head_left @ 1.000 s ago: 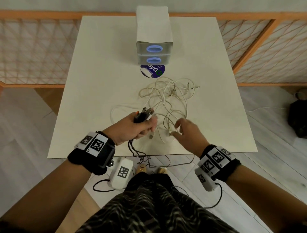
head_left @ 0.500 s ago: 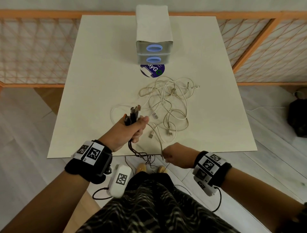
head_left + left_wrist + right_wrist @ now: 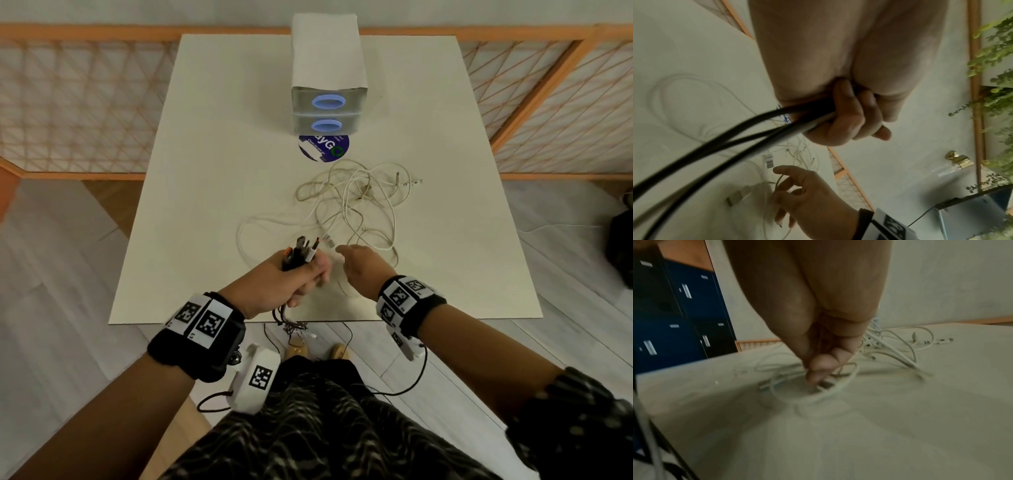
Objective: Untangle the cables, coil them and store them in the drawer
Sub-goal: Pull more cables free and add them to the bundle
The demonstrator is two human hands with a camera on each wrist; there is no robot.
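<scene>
Orange lattice railings frame a pale bench (image 3: pixel 212 171) that fills the middle of the head view, with grey floor on both sides. At the upper centre stands a small drawer unit (image 3: pixel 328 68) with two blue-ringed drawers, both closed, and a dark round sticker (image 3: pixel 323 148) just below it.

A tangle of white cables (image 3: pixel 356 202) lies loose in the centre of the bench, below the sticker. The left hand (image 3: pixel 291 279) is closed around a bundle of dark cables (image 3: pixel 299 253); their plugs stick up out of the fist and their tails hang over the near edge. The right hand (image 3: pixel 363 267) reaches into the near part of the white tangle, just beside a white plug (image 3: pixel 328 241). In the left wrist view its fingers (image 3: pixel 791 181) are loosely curled with a thin white cable running between them, but whether they pinch it cannot be told.

The step in hand looks like freeing one white cable. It would go best by taking a plug end and following it through the loops, lifting rather than yanking, so that knots do not tighten.

Open bench lies to the left and right of the tangle, enough for laying out a freed cable. The near edge is close under both hands, and the hanging dark tails could drag or snag there. The drawers still need opening.
</scene>
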